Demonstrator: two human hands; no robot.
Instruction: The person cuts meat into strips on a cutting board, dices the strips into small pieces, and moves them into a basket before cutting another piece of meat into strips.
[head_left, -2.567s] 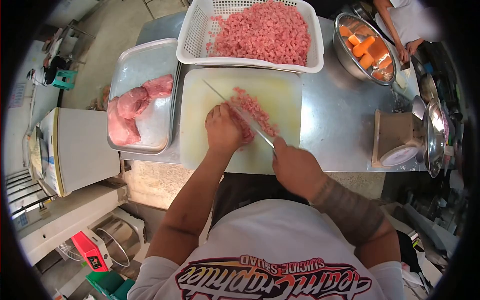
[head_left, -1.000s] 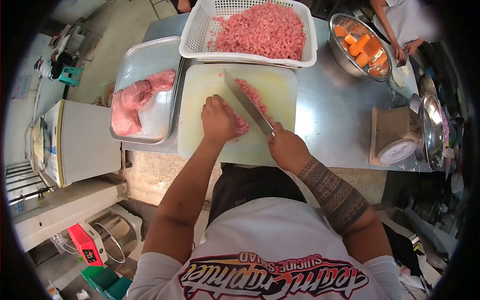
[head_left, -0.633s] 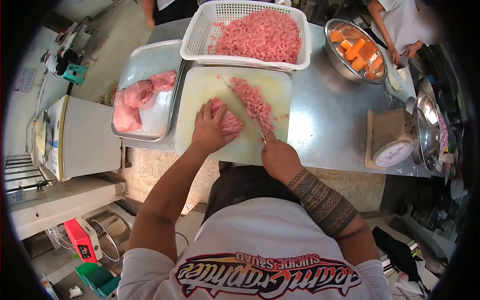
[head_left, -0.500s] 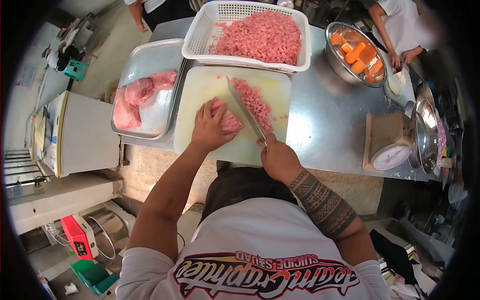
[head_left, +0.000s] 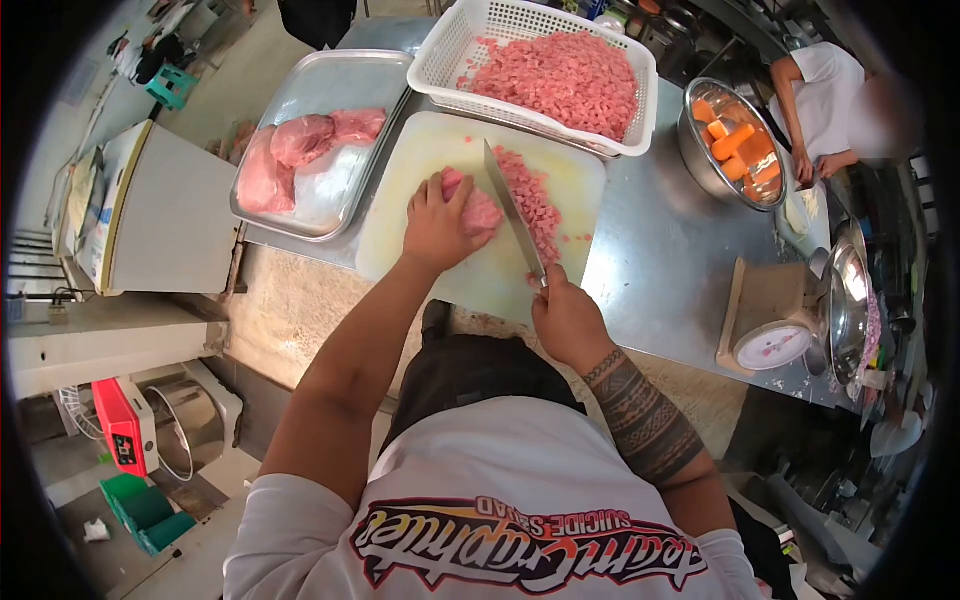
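Observation:
On the white cutting board, my left hand grips a block of pink meat from its left side. My right hand is closed round the handle of a long knife, whose blade points up and away from me. The blade lies between the meat block and a strip of diced meat. Behind the board stands a white basket heaped with diced meat. Larger raw pieces rest in a metal tray to the left.
A metal bowl of orange pieces stands at the back right, near a co-worker whose hands are at the table. A scale sits at the right front of the metal table. A white cabinet is left.
The view has shifted and turned a little, so the table things appear further right. The person at the back left has mostly left view. My hands keep their grips on meat and knife.

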